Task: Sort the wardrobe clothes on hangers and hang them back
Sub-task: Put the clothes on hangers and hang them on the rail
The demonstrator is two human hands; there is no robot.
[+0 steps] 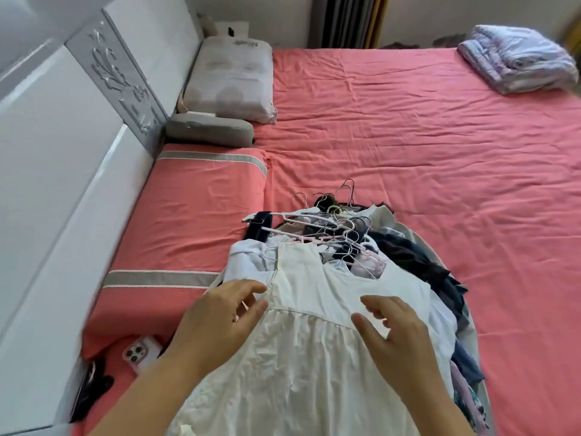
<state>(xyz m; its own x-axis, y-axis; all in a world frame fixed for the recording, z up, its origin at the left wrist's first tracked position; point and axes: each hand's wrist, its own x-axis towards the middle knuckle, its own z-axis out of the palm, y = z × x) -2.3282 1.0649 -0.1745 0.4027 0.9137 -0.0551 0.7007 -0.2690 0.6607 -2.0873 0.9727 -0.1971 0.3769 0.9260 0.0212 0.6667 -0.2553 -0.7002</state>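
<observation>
A pile of clothes on hangers lies on the pink bed sheet [408,146]. On top is a white sleeveless dress [314,357], spread flat. Tangled wire and plastic hangers [330,228] stick out at the pile's far end, with dark garments [418,262] along its right side. My left hand [217,319] hovers over the dress's left edge at the armhole, fingers loosely bent, holding nothing that I can see. My right hand [396,328] is spread above the dress's bodice seam, fingers relaxed and empty.
A pink pillow [188,215] with grey stripes lies left of the pile, with a grey cushion [210,130] and a white pillow [232,83] behind it. A phone [141,352] lies by the white headboard [63,184]. A folded blanket [518,58] sits at the far right corner.
</observation>
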